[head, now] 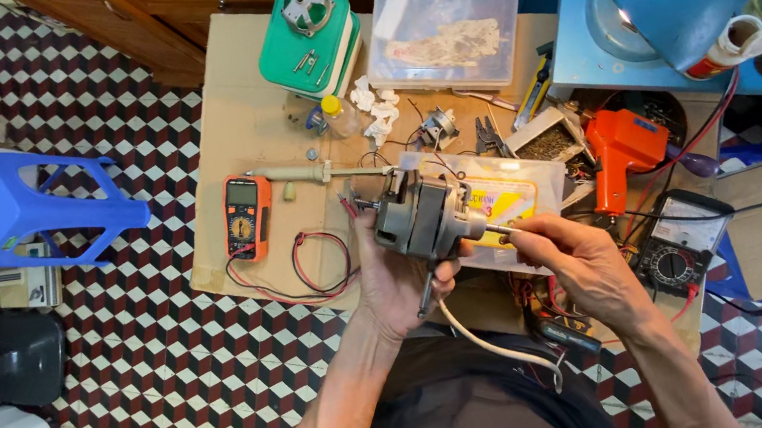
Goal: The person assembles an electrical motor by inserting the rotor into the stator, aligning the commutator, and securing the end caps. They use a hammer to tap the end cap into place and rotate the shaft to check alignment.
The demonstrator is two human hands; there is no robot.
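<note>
Hands gripping grey motor [422, 220], left hand [396, 277] underneath, right hand [581, 260] pinching its shaft, orange multimeter [247, 216] left, orange glue gun [622, 153] right

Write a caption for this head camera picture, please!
Left hand holds a grey fan motor while the right hand pinches its shaft above a cluttered cardboard worktop.

A low brown worktop [238, 135] stands on a floor [151, 359] of red, black and white cube-pattern tiles. On the worktop lie an orange multimeter [247, 215] with red and black leads [309, 270], a green box [308, 46], a clear plastic container [444, 34], a small bottle [338, 115], crumpled white tissue [376, 112], an orange glue gun [621, 151] and a black analogue meter [681, 245]. 1 blue plastic stool [23, 207] lies tipped on the floor beside it.
</note>
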